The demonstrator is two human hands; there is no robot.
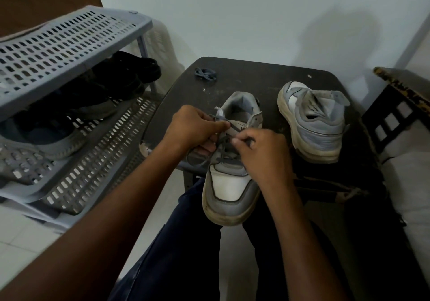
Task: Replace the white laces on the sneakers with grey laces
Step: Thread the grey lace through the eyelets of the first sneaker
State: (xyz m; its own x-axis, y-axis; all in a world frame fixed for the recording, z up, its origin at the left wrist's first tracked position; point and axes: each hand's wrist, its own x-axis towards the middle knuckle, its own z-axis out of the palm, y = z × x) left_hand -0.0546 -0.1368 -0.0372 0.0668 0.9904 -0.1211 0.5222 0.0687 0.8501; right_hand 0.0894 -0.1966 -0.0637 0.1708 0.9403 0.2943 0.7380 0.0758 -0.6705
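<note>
A grey and white sneaker (230, 189) lies toe toward me, half on the dark table (263, 79) and half over my lap. A grey lace (224, 148) crosses its lower eyelets. My left hand (193, 126) pinches the lace at the shoe's left side, and a white lace end (218, 111) shows just past my fingers. My right hand (260, 152) pinches the other grey lace end above the tongue. The second sneaker (314, 119) stands unlaced at the right of the table. A spare grey lace (206, 74) lies bundled at the table's far left.
A grey slotted plastic shoe rack (58, 45) stands at my left with dark shoes (121, 77) on its shelves. A dark wooden stool (400, 105) is at the right. A pale wall is behind the table. My legs in dark trousers (186, 242) are below the shoe.
</note>
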